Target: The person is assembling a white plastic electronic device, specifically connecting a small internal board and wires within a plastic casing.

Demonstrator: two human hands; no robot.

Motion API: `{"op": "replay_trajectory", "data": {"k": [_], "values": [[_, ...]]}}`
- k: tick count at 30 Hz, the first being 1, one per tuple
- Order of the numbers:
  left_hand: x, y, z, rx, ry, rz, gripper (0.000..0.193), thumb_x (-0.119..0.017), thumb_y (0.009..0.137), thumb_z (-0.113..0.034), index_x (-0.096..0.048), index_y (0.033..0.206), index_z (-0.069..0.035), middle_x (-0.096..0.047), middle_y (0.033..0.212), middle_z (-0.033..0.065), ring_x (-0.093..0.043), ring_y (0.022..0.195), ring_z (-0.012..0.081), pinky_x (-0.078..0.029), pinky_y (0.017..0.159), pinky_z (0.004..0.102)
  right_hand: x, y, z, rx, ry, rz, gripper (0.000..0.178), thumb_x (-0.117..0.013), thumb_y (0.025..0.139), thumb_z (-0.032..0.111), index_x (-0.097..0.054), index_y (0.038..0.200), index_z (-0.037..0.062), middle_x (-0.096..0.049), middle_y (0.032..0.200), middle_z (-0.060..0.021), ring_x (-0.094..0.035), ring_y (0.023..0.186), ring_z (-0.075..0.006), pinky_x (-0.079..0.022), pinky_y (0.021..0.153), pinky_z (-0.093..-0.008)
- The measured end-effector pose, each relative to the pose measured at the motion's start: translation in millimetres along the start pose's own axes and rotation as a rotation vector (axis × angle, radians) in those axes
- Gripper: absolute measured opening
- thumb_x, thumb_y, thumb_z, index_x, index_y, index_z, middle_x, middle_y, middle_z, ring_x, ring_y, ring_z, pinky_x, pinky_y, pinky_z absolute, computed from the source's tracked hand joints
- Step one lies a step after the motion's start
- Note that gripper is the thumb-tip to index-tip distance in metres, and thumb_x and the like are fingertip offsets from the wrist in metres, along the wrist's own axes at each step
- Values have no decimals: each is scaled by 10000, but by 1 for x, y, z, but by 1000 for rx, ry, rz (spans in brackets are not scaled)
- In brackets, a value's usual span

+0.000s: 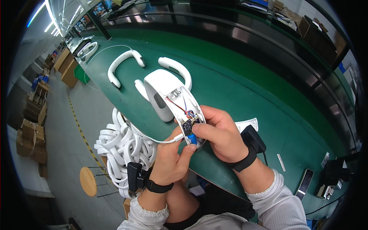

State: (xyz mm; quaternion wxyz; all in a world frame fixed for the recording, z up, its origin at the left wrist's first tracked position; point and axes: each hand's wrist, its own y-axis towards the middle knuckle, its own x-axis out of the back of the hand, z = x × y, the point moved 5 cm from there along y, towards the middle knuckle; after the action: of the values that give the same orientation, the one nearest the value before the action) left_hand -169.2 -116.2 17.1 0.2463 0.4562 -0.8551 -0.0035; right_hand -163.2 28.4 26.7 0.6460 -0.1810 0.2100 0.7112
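Note:
A white curved device housing (159, 82), with one side uncovered, is held over the bench edge between my two hands. Inside lie a dark circuit board (189, 125), thin red and blue wires (188, 111) and a blue part (192, 139). My left hand (171, 159) is closed on its lower end, thumb beside the blue part. A white cable (153, 140) enters the housing at the left fingers. My right hand (222, 136) grips the right side, its thumb pressing on the circuit board. What the fingers beneath do is hidden.
White curved pieces (122, 65) lie on the green bench (226, 92). A pile of white curved parts (124, 151) is left of me, near a round stool (88, 181). At right are a white cover (248, 124), a white strip (281, 162) and a phone (305, 183).

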Motion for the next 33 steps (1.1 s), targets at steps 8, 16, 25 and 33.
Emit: {"op": "replay_trajectory", "data": {"k": [8,16,25,33], "values": [[-8,2,5,30,-123,0,380,-663,981,-115,-562,1294,74,-643,1203,102,-612,1100,175,-487,965,322,7,-2,1,-20,-13,-4,249,-611,907,74,-661,1116,-52,-677,944,-15,-586,805,-50,-490,691,-232],[-9,-2,5,89,-156,-13,366,-663,981,-105,-569,1285,76,-643,1208,99,-605,1118,166,-483,969,318,4,-4,-1,11,-12,-46,236,-614,901,87,-672,1078,-57,-674,910,-7,-581,787,-48,-491,680,-232],[-9,-1,2,91,-117,-59,401,-639,900,-35,-596,1293,35,-679,1187,213,-663,1100,367,-497,959,394,6,-4,-4,56,-91,-81,202,-600,897,89,-676,1031,-41,-653,872,4,-553,765,-42,-472,653,-230],[-8,-3,6,44,-132,-30,354,-649,985,-93,-566,1287,72,-637,1220,101,-599,1128,168,-482,968,320,5,-6,-6,-11,-11,-47,270,-582,891,24,-667,1136,-50,-685,981,-36,-607,833,-73,-497,729,-234]]}}
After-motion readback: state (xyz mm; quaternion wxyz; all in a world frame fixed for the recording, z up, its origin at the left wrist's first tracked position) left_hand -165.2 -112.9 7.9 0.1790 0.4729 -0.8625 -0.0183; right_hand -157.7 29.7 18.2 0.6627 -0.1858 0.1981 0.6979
